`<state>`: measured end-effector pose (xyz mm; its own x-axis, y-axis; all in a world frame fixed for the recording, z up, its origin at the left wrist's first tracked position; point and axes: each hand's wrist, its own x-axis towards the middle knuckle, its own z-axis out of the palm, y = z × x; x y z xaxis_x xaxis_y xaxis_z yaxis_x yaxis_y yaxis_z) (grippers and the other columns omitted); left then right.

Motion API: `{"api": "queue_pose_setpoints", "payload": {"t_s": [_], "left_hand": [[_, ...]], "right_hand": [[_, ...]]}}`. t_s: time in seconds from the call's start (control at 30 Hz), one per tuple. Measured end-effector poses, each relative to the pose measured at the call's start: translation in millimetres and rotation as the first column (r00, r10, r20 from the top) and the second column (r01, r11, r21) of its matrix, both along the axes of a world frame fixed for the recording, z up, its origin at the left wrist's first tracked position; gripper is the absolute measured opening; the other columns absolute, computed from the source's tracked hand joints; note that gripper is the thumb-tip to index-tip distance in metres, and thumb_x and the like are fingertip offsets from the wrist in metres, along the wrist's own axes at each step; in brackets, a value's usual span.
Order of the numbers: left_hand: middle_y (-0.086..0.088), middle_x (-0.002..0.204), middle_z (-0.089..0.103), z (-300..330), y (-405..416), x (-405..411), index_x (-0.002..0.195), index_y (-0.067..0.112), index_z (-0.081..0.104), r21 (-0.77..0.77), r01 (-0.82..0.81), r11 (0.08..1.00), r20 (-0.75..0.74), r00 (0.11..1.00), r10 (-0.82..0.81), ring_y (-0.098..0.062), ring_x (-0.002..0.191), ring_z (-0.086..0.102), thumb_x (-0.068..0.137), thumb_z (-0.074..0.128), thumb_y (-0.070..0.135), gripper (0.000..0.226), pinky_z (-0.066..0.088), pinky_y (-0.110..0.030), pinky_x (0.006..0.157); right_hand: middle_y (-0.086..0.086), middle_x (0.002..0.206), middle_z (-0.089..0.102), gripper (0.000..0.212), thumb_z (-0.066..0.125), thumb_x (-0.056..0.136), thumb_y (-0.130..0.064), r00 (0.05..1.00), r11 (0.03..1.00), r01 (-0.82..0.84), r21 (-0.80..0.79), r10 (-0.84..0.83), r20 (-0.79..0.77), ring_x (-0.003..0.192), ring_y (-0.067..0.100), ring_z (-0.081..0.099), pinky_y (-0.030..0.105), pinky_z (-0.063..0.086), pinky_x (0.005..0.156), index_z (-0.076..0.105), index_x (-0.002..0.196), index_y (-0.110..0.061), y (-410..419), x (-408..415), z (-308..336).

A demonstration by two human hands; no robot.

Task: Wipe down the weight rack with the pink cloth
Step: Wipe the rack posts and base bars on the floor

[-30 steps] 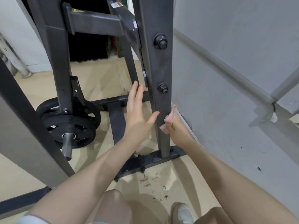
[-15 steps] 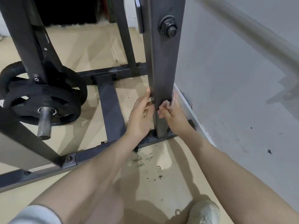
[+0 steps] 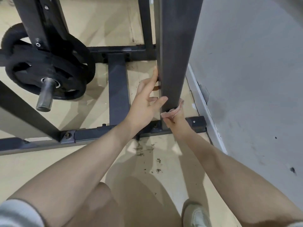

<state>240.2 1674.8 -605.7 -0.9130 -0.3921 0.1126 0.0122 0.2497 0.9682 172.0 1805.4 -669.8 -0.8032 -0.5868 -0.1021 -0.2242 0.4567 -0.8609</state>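
Pinched in the right hand [image 3: 174, 116], the pink cloth [image 3: 170, 112] is bunched against the foot of the weight rack's upright post [image 3: 173, 63].
That grip is clamped on the cloth, fingers curled round it, while the left hand [image 3: 144, 104] stays spread apart, fingertips and thumb resting on the post's left side. So little cloth shows that bare knuckles could scrape the steel or the bolted base bar [image 3: 196, 123] below. The wall [image 3: 246, 79] stands just beside the post, so the far face may well go unwiped. Black grit on the floor [image 3: 147, 149] near the base bar could soil the cloth if it drops lower.
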Motion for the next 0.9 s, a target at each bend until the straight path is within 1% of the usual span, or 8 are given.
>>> {"api": "queue_pose_setpoints", "payload": {"t_s": [0.13, 0.23, 0.33, 0.47, 0.53, 0.63, 0.73, 0.9], "left_hand": [[0.008, 0.122, 0.043, -9.3, 6.8, -1.4, 0.146, 0.029, 0.027, -0.022, -0.113, 0.993, -0.081, 0.991, 0.110, 0.000, 0.109, 0.052, 0.090, 0.058, 0.008, 0.068, 0.045, -0.016, 0.090], [0.005, 0.139, 0.039, -28.1, 19.6, 1.9, 0.140, 0.043, 0.018, 0.175, -0.172, 0.969, -0.101, 0.976, 0.192, -0.011, 0.115, 0.053, 0.088, 0.062, 0.009, 0.077, 0.045, -0.031, 0.098], [0.006, 0.143, 0.038, -52.0, 31.1, 3.9, 0.143, 0.028, 0.032, 0.215, -0.229, 0.949, 0.069, 0.973, 0.219, -0.010, 0.124, 0.045, 0.088, 0.063, 0.013, 0.064, 0.040, -0.030, 0.102], [0.005, 0.134, 0.053, -70.6, 36.7, -2.8, 0.137, 0.023, 0.046, 0.220, -0.274, 0.936, 0.199, 0.952, 0.232, -0.012, 0.120, 0.051, 0.090, 0.061, 0.016, 0.049, 0.042, -0.025, 0.099], [0.009, 0.114, 0.066, -76.7, 42.8, -8.2, 0.127, 0.012, 0.056, 0.223, -0.251, 0.942, 0.116, 0.966, 0.230, -0.005, 0.106, 0.059, 0.090, 0.058, 0.010, 0.037, 0.048, -0.022, 0.090], [0.013, 0.102, 0.070, -88.2, 47.9, -11.1, 0.112, 0.016, 0.064, 0.273, -0.271, 0.923, 0.081, 0.962, 0.259, -0.001, 0.096, 0.063, 0.092, 0.056, 0.007, 0.024, 0.047, -0.022, 0.086], [0.005, 0.109, 0.069, -93.5, 43.2, -9.8, 0.124, 0.016, 0.059, 0.251, -0.239, 0.938, 0.082, 0.971, 0.225, -0.010, 0.101, 0.064, 0.093, 0.054, 0.009, 0.032, 0.049, -0.029, 0.092], [0.012, 0.109, 0.068, -93.9, 44.5, -9.1, 0.126, 0.020, 0.058, 0.238, -0.244, 0.940, 0.077, 0.970, 0.232, 0.002, 0.095, 0.061, 0.093, 0.052, 0.010, 0.034, 0.047, -0.014, 0.086]], "right_hand": [[-0.011, 0.099, 0.051, 0.049, 0.051, 0.093, -0.005, 0.977, 0.992, -0.109, -0.071, 0.094, -0.191, 0.090, 0.004, 0.055, 0.026, 0.048, 0.084, 0.029, 0.119, -0.040, 9.8, -6.2, -3.6], [-0.012, 0.070, 0.049, 0.015, 0.039, 0.099, -0.019, 0.909, 0.966, -0.182, -0.181, 0.096, -0.405, 0.065, -0.001, 0.048, 0.012, 0.046, 0.070, 0.043, 0.107, -0.031, 6.8, -10.2, -7.0], [-0.002, 0.070, 0.042, 0.043, 0.009, 0.106, -0.012, 0.953, 0.962, -0.165, -0.219, 0.098, -0.287, 0.058, 0.008, 0.034, 0.015, 0.040, 0.062, 0.044, 0.113, -0.035, 20.1, -12.2, -33.5], [-0.006, 0.067, 0.043, 0.019, 0.023, 0.106, -0.018, 0.966, 0.945, -0.218, -0.244, 0.174, -0.189, 0.053, 0.009, 0.037, 0.020, 0.033, 0.062, 0.041, 0.101, -0.021, 23.0, -15.5, -24.4], [-0.015, 0.096, 0.057, 0.046, 0.039, 0.096, 0.006, 0.954, 0.905, -0.249, -0.344, 0.168, -0.249, 0.082, 0.002, 0.058, 0.012, 0.044, 0.075, 0.038, 0.125, -0.029, 12.3, -23.9, -16.1], [-0.013, 0.124, 0.052, 0.066, 0.049, 0.089, 0.006, 0.977, 0.831, -0.213, -0.514, 0.183, -0.109, 0.113, 0.007, 0.054, 0.019, 0.047, 0.091, 0.034, 0.127, -0.047, -3.6, -26.4, -17.8], [0.014, 0.127, 0.048, 0.050, 0.029, 0.091, 0.017, 0.981, 0.811, -0.064, -0.582, 0.157, 0.110, 0.108, 0.020, 0.049, 0.037, 0.046, 0.097, 0.032, 0.132, -0.012, -4.4, -20.6, -41.7], [0.007, 0.111, 0.048, 0.032, 0.028, 0.100, -0.002, 0.968, 0.960, 0.032, -0.279, 0.040, 0.247, 0.065, 0.002, 0.046, 0.016, 0.038, 0.066, 0.036, 0.130, -0.011, 12.7, -24.1, -74.1]]}}
